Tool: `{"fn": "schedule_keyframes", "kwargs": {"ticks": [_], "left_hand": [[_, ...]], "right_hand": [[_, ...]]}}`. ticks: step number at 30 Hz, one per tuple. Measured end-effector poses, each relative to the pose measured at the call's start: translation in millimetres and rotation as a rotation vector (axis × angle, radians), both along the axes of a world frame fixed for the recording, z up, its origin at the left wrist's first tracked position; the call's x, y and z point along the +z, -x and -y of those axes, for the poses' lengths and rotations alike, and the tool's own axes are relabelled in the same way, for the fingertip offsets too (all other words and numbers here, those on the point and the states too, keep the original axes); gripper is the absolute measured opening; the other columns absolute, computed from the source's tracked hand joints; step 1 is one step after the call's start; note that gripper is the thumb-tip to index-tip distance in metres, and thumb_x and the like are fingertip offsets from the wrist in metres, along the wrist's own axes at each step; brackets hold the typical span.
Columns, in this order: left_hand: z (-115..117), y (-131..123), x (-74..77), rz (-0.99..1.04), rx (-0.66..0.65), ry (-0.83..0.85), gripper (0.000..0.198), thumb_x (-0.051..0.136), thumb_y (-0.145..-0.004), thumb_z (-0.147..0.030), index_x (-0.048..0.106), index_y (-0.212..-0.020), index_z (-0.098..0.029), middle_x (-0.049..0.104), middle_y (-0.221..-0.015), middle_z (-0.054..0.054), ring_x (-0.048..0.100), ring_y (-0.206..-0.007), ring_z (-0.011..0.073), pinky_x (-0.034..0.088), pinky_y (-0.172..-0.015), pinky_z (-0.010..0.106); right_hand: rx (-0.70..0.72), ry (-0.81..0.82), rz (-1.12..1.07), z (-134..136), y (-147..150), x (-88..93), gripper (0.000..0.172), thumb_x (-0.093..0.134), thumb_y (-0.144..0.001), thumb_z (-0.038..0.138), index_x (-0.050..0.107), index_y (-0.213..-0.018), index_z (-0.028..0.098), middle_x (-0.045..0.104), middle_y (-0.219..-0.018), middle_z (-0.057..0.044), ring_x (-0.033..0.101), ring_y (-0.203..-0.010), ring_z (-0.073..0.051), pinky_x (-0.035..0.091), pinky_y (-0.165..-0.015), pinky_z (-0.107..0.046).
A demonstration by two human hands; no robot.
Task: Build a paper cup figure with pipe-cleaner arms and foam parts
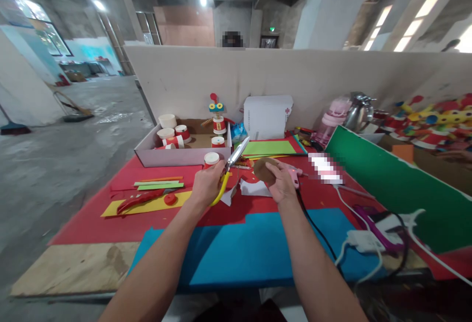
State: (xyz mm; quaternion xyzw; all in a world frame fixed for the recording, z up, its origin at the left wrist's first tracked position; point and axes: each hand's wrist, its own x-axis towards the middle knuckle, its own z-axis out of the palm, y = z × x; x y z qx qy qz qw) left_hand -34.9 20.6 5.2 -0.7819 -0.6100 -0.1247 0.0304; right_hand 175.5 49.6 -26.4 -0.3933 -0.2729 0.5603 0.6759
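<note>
My left hand (207,182) is closed around the yellow handles of a pair of scissors (232,164), whose blades point up and to the right. My right hand (282,182) pinches a brown cardboard disc (263,168) just right of the blades. Both hands hover over the red sheet (155,214) on the table. White paper scraps (252,188) lie below the hands.
A shallow box (177,156) with red-and-white paper cups stands behind the hands. Coloured paper strips and a red tool (142,201) lie at left. A blue sheet (239,250) covers the near edge. A green board (398,184), power strip (365,240) and cables sit at right.
</note>
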Motion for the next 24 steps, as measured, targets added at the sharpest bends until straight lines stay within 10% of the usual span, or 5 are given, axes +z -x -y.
{"fn": "schedule_keyframes", "kwargs": {"ticks": [24], "left_hand": [[1.3, -4.5, 1.8, -0.047, -0.004, 0.044, 0.027, 0.042, -0.087, -0.021, 0.049, -0.113, -0.021, 0.071, -0.098, 0.007, 0.067, -0.086, 0.0219, 0.039, -0.062, 0.026]], "right_hand": [[-0.034, -0.058, -0.085, -7.4, 1.2, -7.2, 0.037, 0.086, -0.047, 0.023, 0.055, -0.068, 0.024, 0.071, -0.072, 0.005, 0.067, -0.072, -0.017, 0.055, -0.068, -0.033]]}}
